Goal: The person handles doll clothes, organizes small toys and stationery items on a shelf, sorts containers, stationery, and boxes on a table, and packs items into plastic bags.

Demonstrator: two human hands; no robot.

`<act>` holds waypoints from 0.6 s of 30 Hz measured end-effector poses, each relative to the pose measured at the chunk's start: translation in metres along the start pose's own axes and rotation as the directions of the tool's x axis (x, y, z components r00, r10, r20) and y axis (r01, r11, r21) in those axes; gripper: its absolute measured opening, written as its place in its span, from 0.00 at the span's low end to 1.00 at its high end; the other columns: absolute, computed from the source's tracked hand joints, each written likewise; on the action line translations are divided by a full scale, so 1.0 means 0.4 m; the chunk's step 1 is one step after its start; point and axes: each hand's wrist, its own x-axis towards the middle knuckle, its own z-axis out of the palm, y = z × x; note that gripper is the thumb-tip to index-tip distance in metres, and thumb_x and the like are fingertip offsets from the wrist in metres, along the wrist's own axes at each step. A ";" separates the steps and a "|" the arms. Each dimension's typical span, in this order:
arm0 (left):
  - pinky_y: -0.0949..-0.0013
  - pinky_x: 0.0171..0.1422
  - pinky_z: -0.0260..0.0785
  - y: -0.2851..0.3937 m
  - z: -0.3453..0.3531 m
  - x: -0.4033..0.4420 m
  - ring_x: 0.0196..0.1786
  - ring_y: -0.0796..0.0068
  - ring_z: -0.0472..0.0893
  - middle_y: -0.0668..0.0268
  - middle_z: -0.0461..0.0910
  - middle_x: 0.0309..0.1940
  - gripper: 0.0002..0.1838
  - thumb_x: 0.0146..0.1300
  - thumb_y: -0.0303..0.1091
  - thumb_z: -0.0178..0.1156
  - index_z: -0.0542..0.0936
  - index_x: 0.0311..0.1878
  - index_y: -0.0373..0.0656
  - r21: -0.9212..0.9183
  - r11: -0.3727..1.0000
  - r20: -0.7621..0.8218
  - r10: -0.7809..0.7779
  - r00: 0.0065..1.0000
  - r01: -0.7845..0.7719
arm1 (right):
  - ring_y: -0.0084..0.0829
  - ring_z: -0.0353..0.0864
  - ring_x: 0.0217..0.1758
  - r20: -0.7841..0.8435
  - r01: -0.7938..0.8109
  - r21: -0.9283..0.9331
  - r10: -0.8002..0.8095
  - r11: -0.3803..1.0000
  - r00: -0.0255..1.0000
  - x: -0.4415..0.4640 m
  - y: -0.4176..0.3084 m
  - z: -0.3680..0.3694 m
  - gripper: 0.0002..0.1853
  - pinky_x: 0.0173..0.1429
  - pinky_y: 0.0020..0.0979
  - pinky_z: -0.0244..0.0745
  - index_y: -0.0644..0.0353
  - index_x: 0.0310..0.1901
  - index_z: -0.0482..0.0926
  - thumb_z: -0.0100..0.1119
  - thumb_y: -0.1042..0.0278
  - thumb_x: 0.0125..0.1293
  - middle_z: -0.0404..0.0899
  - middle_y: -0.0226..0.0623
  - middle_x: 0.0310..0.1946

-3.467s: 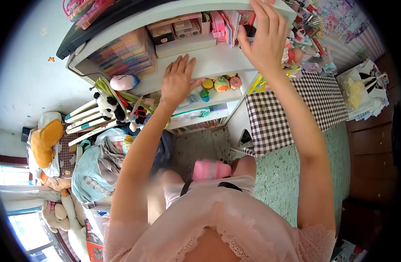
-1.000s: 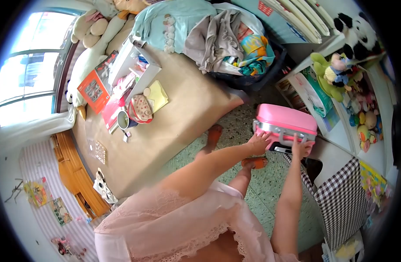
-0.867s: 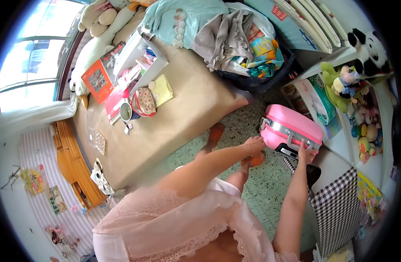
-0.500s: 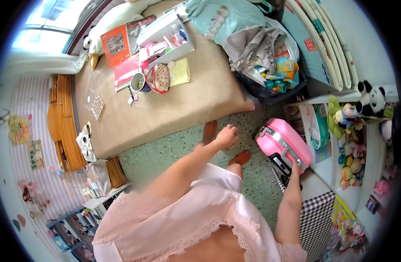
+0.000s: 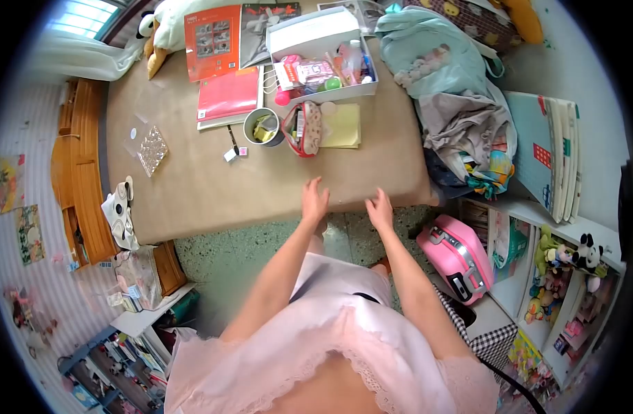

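Note:
My left hand (image 5: 315, 201) hovers at the near edge of the brown-covered bed (image 5: 213, 186), its fingers apart and nothing in them. Beside it, my right hand (image 5: 380, 210) is also open and bare, over the same edge. Beyond the hands sits a patterned pouch (image 5: 311, 131), unzipped with things inside. A cup (image 5: 263, 127) holding something yellowish stands to its left, and a yellow paper pad (image 5: 340, 127) lies to its right. Farther back is a white box (image 5: 361, 90) filled with small bottles and packets.
On the floor at right stands a pink suitcase (image 5: 461, 255), next to shelves (image 5: 509, 276) of plush toys. Piled clothes (image 5: 461, 127) rest by the bed's right side. Red folders (image 5: 227, 96) and a clear bag (image 5: 153, 152) lie on the bed. A bookshelf (image 5: 116, 366) is at lower left.
My right hand has come off the suitcase and moved left to the bed's edge. My left hand has moved up and left, nearer the bed. The view now faces the bed more squarely.

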 end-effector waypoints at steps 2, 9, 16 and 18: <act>0.59 0.66 0.56 -0.001 -0.080 0.099 0.64 0.49 0.61 0.45 0.63 0.58 0.23 0.56 0.36 0.59 0.71 0.57 0.45 -0.047 0.998 -0.018 0.050 0.999 -0.051 | 0.42 0.75 0.51 -0.009 0.054 0.096 -0.053 0.994 0.999 0.127 -0.114 0.111 0.29 0.54 0.39 0.70 0.62 0.59 0.63 0.57 0.65 0.56 0.70 0.49 0.53; 0.58 0.67 0.56 -0.025 -0.166 0.328 0.67 0.47 0.58 0.42 0.55 0.64 0.26 0.56 0.38 0.61 0.70 0.60 0.50 -0.013 0.998 0.071 0.062 0.996 -0.062 | 0.43 0.74 0.53 -0.078 -0.055 0.064 0.060 0.996 0.995 0.468 -0.388 0.279 0.35 0.55 0.37 0.69 0.63 0.57 0.65 0.62 0.49 0.52 0.73 0.50 0.52; 0.56 0.61 0.62 -0.079 -0.063 0.418 0.57 0.50 0.68 0.54 0.62 0.61 0.28 0.54 0.37 0.58 0.67 0.59 0.38 -0.125 0.992 0.175 -0.002 0.985 0.024 | 0.53 0.70 0.57 0.189 0.015 -0.169 0.018 0.986 0.982 0.467 -0.489 0.327 0.55 0.61 0.41 0.64 0.69 0.63 0.56 0.65 0.34 0.41 0.67 0.59 0.55; 0.56 0.60 0.62 -0.060 -0.063 0.403 0.56 0.50 0.68 0.53 0.64 0.59 0.26 0.54 0.36 0.57 0.68 0.57 0.37 -0.165 0.986 0.168 0.033 0.985 -0.004 | 0.56 0.71 0.54 0.102 0.041 -0.360 -0.005 0.932 0.995 0.452 -0.496 0.354 0.51 0.57 0.44 0.68 0.68 0.61 0.55 0.66 0.40 0.43 0.64 0.60 0.56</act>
